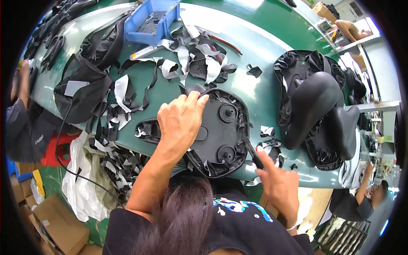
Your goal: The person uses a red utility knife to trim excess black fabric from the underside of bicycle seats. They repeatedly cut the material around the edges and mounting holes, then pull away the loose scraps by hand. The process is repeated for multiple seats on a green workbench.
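Observation:
A black bicycle saddle [217, 131] lies upside down on the green table before me. Its underside shows a plastic base with two round mounts and black covering folded over the rim. My left hand [182, 117] grips the saddle's far edge, fingers curled over it and the wrist across the narrow nose. In my right hand [278, 182] is a black utility knife [254, 154]. Its tip points at the saddle's right rim; whether it touches I cannot tell. Cut scraps [268, 131] of black and white material lie just right of the saddle.
Several finished-looking saddles [314, 106] are piled on the right. A blue bin [151, 25] stands at the far side, near more scraps [178, 55] and a black mesh bag [83, 91]. White sacking [85, 178] hangs below the table's left edge. Other people work at both sides.

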Action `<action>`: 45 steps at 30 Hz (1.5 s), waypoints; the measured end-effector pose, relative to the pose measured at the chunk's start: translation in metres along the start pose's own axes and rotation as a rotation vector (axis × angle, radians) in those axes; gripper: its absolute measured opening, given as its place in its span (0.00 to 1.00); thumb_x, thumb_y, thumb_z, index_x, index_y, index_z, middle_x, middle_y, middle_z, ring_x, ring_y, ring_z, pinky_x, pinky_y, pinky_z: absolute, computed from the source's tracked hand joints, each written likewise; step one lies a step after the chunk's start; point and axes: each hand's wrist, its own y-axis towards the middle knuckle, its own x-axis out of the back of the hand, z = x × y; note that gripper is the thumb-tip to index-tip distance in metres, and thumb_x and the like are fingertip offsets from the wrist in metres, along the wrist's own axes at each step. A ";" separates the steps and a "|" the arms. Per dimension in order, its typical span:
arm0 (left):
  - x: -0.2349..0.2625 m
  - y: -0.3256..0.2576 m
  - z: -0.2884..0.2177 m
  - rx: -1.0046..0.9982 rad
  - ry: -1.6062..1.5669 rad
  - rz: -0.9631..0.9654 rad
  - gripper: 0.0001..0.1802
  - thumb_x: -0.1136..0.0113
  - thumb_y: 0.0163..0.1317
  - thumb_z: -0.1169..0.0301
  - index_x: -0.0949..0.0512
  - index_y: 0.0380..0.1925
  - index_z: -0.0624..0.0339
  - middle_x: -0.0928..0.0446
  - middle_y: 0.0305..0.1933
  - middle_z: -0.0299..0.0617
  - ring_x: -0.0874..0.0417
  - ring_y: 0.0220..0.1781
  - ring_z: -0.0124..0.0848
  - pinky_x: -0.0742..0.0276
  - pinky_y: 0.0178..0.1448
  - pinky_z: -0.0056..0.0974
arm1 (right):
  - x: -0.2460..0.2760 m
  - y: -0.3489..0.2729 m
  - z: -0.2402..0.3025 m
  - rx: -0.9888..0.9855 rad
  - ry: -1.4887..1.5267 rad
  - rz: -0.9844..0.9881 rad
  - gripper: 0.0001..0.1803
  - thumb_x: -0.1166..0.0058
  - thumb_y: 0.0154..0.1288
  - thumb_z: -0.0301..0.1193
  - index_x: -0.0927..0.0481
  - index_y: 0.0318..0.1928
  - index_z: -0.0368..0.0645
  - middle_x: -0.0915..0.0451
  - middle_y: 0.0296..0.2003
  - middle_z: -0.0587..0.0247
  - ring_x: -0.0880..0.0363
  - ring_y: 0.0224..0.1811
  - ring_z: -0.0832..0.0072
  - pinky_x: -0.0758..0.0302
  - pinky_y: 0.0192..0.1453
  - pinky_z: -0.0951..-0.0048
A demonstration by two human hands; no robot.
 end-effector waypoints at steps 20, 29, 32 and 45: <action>-0.019 0.029 -0.033 -0.636 -0.065 -0.015 0.09 0.35 0.50 0.62 0.18 0.26 0.53 0.25 0.45 0.33 0.31 0.60 0.34 0.51 0.65 0.59 | -0.031 0.115 -0.010 0.021 1.077 -0.311 0.24 0.39 0.59 0.27 0.28 0.55 0.37 0.22 0.36 0.63 0.25 0.33 0.78 0.26 0.41 0.77; -0.024 0.039 -0.031 -0.512 -0.286 -0.069 0.07 0.38 0.55 0.67 0.19 0.23 0.57 0.27 0.47 0.37 0.32 0.56 0.35 0.56 0.66 0.52 | -0.010 0.075 -0.036 0.112 0.117 -0.270 0.25 0.43 0.62 0.30 0.27 0.62 0.54 0.22 0.22 0.60 0.26 0.17 0.65 0.32 0.23 0.67; -0.016 0.041 -0.027 -0.452 -0.230 -0.269 0.05 0.35 0.45 0.68 0.18 0.22 0.56 0.29 0.52 0.40 0.37 0.59 0.40 0.53 0.62 0.51 | -0.004 0.062 -0.026 0.067 -0.009 -0.222 0.25 0.43 0.62 0.33 0.26 0.61 0.57 0.27 0.16 0.62 0.30 0.13 0.64 0.39 0.19 0.64; 0.028 0.003 -0.003 0.122 -1.358 0.022 0.15 0.53 0.73 0.59 0.24 0.39 0.59 0.25 0.34 0.41 0.23 0.40 0.31 0.29 0.51 0.37 | 0.041 0.123 -0.040 0.452 -0.083 0.060 0.21 0.45 0.62 0.39 0.22 0.57 0.59 0.25 0.19 0.59 0.24 0.21 0.63 0.33 0.25 0.66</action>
